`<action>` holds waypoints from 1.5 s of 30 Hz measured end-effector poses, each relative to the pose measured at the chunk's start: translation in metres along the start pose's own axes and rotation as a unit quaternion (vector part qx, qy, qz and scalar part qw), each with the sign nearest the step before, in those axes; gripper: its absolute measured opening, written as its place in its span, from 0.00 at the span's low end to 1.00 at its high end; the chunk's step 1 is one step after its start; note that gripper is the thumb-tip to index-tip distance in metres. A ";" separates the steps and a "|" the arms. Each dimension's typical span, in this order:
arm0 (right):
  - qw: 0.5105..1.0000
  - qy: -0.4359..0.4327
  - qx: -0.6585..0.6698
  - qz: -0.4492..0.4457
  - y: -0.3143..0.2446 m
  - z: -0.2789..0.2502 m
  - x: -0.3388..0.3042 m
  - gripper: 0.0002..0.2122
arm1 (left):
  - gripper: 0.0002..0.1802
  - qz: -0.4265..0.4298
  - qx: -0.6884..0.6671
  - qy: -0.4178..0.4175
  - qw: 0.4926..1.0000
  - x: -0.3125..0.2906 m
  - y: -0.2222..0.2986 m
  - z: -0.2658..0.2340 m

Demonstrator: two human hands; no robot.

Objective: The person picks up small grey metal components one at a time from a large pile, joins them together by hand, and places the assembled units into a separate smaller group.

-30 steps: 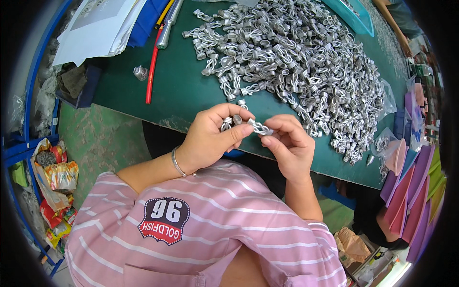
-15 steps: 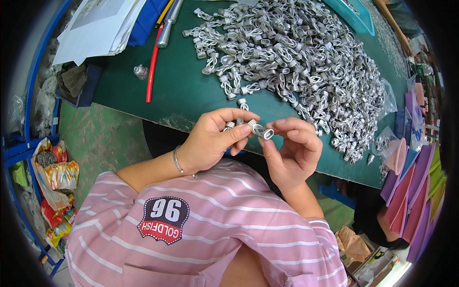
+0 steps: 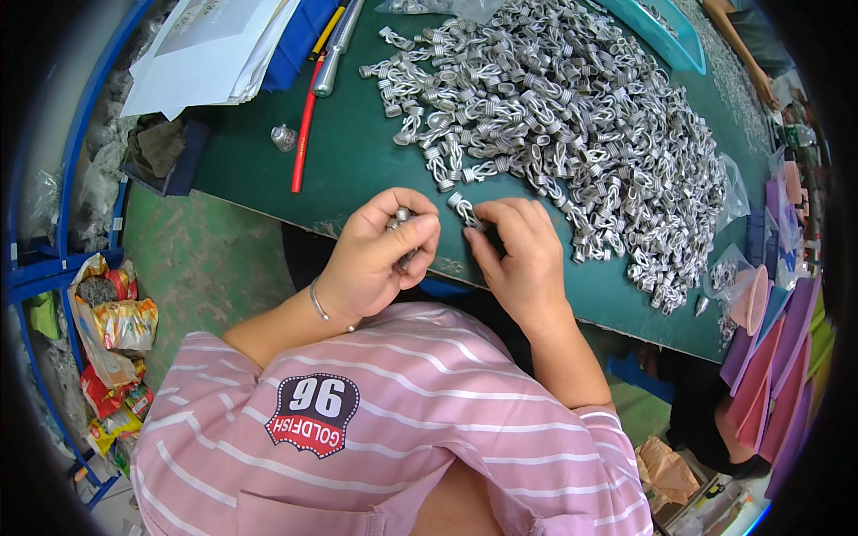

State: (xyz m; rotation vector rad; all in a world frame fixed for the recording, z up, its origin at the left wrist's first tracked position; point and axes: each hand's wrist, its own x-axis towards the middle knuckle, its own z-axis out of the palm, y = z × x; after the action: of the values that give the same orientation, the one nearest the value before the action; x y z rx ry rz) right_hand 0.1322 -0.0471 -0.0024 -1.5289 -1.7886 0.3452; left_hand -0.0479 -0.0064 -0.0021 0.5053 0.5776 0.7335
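My left hand (image 3: 380,255) is curled around a few small silver metal pieces (image 3: 401,217), just above the near edge of the green table (image 3: 357,161). My right hand (image 3: 518,250) rests palm down on the table beside it, its fingertips pinching one silver clip (image 3: 465,211) that lies on the mat. A large heap of the same silver clips (image 3: 572,116) spreads over the table just beyond both hands.
A red stick (image 3: 301,134), a small silver cap (image 3: 283,138), a metal tool (image 3: 332,54) and white papers (image 3: 210,49) lie at the table's far left. A teal tray (image 3: 666,31) and another person's arm (image 3: 742,49) are at the far right. Coloured sheets (image 3: 778,339) stand right.
My right hand has dropped from in front of my chest down onto the table and reached for a clip at the heap's edge. My left hand stays put, still gripping its pieces.
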 end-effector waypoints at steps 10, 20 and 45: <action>0.905 -0.012 0.403 0.137 0.011 -0.008 -0.031 0.12 | 0.09 0.153 0.374 -0.040 0.914 0.004 -0.011 0.013; 0.915 0.131 0.382 -0.005 -0.004 -0.005 -0.035 0.17 | 0.13 0.028 0.230 -0.048 0.972 0.002 -0.014 0.017; 0.973 -0.130 -0.148 -0.122 0.004 -0.023 0.019 0.11 | 0.07 -0.140 0.111 0.106 0.978 -0.008 -0.045 -0.047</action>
State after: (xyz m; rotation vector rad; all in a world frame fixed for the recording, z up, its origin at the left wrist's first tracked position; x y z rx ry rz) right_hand 0.1501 -0.0344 0.0178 -1.4898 -2.2930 0.1676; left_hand -0.0624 -0.0306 -0.0615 0.5410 0.9172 0.4572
